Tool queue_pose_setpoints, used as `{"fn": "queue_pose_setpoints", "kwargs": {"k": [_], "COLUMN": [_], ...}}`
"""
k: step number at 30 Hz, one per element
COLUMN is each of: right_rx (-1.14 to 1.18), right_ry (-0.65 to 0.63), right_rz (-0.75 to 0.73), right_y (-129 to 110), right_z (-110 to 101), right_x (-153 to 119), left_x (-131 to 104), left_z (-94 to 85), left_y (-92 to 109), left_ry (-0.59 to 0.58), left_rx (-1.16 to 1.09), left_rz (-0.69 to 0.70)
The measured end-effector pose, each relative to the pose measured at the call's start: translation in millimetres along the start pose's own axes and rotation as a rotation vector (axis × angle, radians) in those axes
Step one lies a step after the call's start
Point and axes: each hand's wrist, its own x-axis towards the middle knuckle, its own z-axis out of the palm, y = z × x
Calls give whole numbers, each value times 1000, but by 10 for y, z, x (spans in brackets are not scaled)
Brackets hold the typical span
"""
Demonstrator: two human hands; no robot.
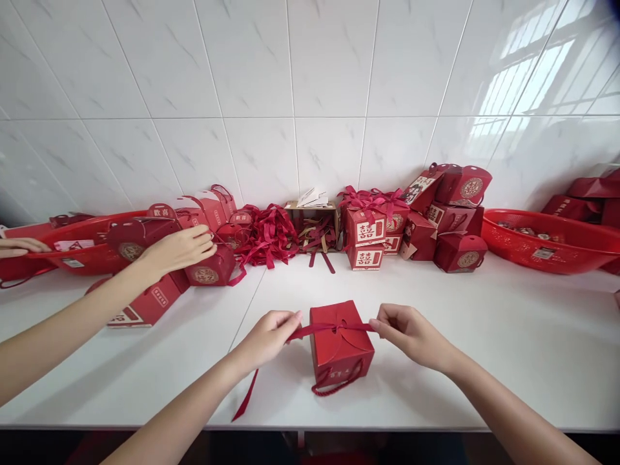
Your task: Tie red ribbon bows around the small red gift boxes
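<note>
In front of me a red gift box (341,352) stands on the white table, its top flaps folded together and a twisted cord handle (339,387) hanging at its near side. A dark red ribbon (317,328) crosses the top, with a knot or crossing at the middle. My left hand (271,336) pinches one side of the ribbon just left of the box, and a loose tail hangs below that hand to the table. On the other side, my right hand (404,332) pinches the ribbon's right end. Between both hands the ribbon looks taut.
Behind lie a heap of ribbons (271,236), an open carton (317,226) of strips and stacked ribboned boxes (367,239). More boxes (460,252) and a red basket (547,248) stand right. At left, another person's hand (181,248) reaches over boxes near a second basket (92,258).
</note>
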Motion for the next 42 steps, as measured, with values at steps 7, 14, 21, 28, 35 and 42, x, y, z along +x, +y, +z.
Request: {"fn": "queue_pose_setpoints", "kwargs": {"k": [7, 14, 21, 28, 35, 42], "right_rx": [-42, 275, 688, 469, 147, 204], "right_ry": [-5, -346, -250, -87, 112, 150], "right_rz": [125, 188, 191, 166, -69, -116], "right_y": [-149, -270, -382, -366, -308, -243], "right_z": [-134, -243, -184, -137, 281, 383], "right_x": [-22, 99, 93, 18, 134, 174], "left_x": [87, -50, 42, 114, 87, 56], "left_z": [-131, 227, 613, 595, 606, 376], "left_y": [-96, 382, 522, 440, 466, 194], "left_ry": [-120, 130, 213, 388, 380, 272], "left_rx": [114, 286, 445, 450, 455, 110], "left_rz": [-93, 482, 603, 600, 590, 330]}}
